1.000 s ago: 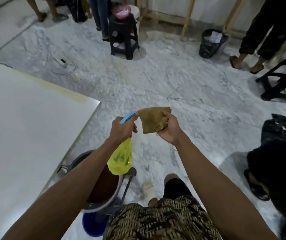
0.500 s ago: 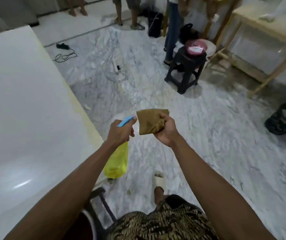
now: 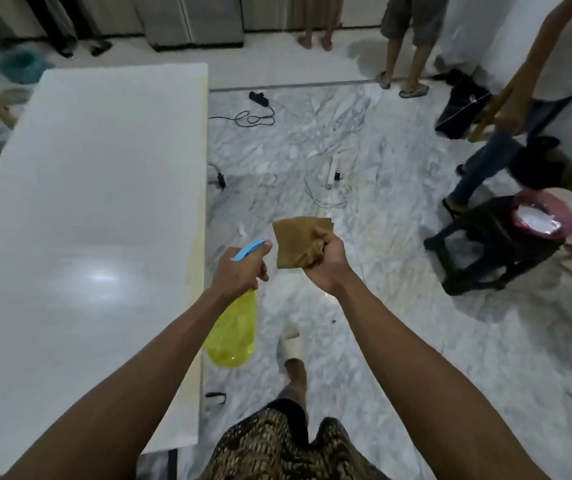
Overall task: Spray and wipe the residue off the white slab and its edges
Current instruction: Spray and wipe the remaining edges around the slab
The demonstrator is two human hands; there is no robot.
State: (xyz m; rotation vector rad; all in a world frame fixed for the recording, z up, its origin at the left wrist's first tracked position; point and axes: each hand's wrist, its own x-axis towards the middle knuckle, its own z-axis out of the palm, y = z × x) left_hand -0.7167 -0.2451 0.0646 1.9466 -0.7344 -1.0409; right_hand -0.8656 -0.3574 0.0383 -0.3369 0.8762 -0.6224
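Marble floor has swung aside and the white slab (image 3: 87, 209) now lies full-length at my left, its yellowed edge (image 3: 197, 258) near, so with left hand (image 3: 239, 271) gripping the spray bottle (image 3: 232, 334) and right hand (image 3: 326, 261) pinching the cloth (image 3: 295, 242), I judge spraying comes next.

Your forearms (image 3: 146, 372) are bare to the frame's edge with no sleeves showing, you wear shorts (image 3: 277, 448) in a dense black-and-gold woven-looking pattern, and a pale cream slide sandal (image 3: 290, 344) covers your forward foot.
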